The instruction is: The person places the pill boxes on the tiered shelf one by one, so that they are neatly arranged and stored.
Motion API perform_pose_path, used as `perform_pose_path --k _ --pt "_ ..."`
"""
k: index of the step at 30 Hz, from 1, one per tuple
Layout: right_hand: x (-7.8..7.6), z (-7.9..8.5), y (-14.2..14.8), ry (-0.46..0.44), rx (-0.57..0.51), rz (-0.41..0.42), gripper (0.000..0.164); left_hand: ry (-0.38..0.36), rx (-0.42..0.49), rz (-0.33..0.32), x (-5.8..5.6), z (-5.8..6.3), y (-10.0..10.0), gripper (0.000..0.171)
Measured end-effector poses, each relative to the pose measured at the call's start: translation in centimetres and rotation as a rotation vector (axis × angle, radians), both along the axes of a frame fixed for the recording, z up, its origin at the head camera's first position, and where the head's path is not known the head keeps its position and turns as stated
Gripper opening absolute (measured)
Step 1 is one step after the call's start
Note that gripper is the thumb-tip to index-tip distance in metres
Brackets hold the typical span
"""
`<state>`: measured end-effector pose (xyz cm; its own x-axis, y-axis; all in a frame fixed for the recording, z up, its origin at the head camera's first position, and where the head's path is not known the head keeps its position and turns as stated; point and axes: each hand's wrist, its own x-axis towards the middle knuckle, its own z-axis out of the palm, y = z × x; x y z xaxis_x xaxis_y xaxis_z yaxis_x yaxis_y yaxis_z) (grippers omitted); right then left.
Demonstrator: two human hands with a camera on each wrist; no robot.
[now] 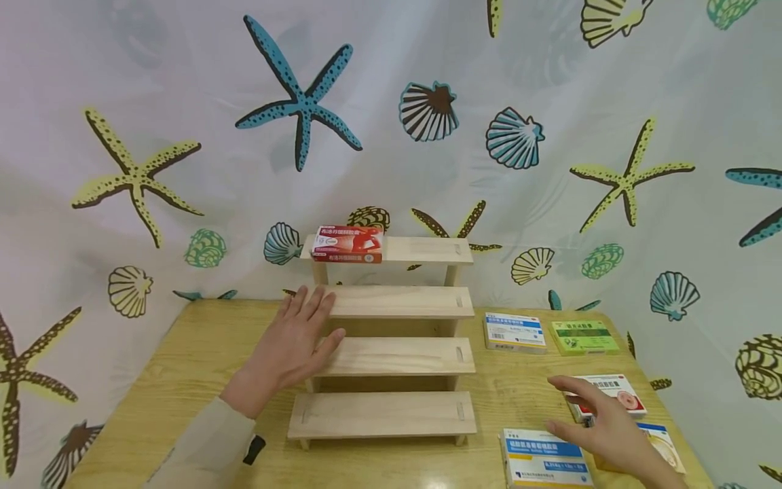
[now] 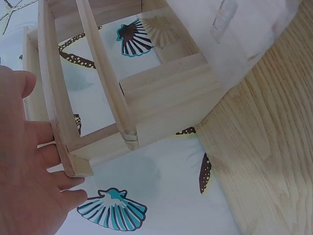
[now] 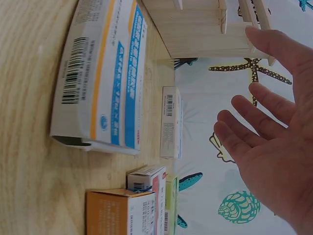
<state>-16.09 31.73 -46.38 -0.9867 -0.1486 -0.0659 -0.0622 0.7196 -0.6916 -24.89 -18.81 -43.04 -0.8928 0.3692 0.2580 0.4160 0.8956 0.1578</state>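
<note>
A pale wooden stepped rack (image 1: 381,414) stands on the table, with a red medicine box (image 1: 348,243) at the left of its top step. My left hand (image 1: 293,343) rests with extended fingers at the rack's left side; in the left wrist view its fingertips meet the end of a wooden board (image 2: 78,166). My right hand (image 1: 605,435) hovers over the boxes at the right, fingers relaxed and holding nothing. Nearest to it are a large blue-and-white medicine box (image 1: 544,462), a white-and-red box (image 1: 617,394) and a partly hidden orange-sided box (image 3: 107,210).
Behind the right-hand boxes lie a smaller blue-and-white box (image 1: 515,333) and a green box (image 1: 586,337). The wood-grain table (image 1: 183,367) ends at a white curtain (image 1: 391,176) printed with starfish and shells, which hangs behind and at both sides.
</note>
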Motion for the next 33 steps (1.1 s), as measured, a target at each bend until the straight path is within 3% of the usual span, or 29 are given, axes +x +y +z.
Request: perform_pose_path --k 7,13,17,24,33 --pt "0.9 -2.1 0.4 -0.192 0.003 -0.081 0.084 -0.007 -0.006 0.004 0.0 0.2 -0.1 0.075" --pt "1.4 -3.7 0.6 -0.279 -0.019 -0.126 0.093 -0.013 0.008 -0.004 0.0 0.2 -0.1 0.075" --pt "1.7 -4.5 0.8 -0.313 -0.025 -0.145 0.092 -0.008 0.01 -0.003 0.0 0.2 -0.1 0.074" --pt "2.0 -5.3 1.0 -0.287 0.009 -0.145 0.091 -0.002 0.008 -0.006 -0.1 0.3 -0.1 0.074" --pt "2.0 -5.7 1.1 -0.363 0.03 -0.185 0.092 -0.017 0.014 -0.008 0.0 0.3 0.0 0.074"
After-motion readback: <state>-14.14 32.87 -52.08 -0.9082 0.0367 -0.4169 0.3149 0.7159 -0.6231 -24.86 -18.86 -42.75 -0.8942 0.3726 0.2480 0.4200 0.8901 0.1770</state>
